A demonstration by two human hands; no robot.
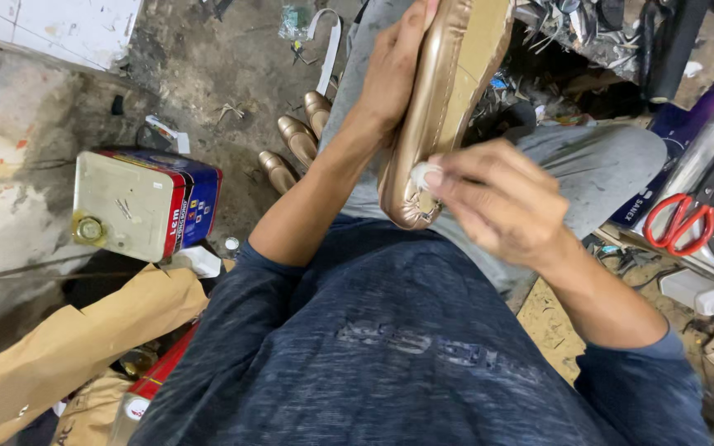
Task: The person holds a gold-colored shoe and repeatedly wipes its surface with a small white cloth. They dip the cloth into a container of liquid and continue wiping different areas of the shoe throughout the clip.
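Note:
A gold shoe upper on a last (435, 107) stands sole-up on my lap, its tan insole facing right. My left hand (394, 70) wraps around its left side and grips it. My right hand (497, 202) pinches a small white piece (423, 175) against the shoe's puckered toe end near my body. My grey trouser legs (588, 165) lie under the shoe.
A square metal can (138, 202) with red and blue sides lies on the dirty floor at left. Three gold shoes (295, 140) sit on the floor beyond it. Red-handled scissors (678, 221) rest at right. Tan cloth (76, 339) lies at lower left.

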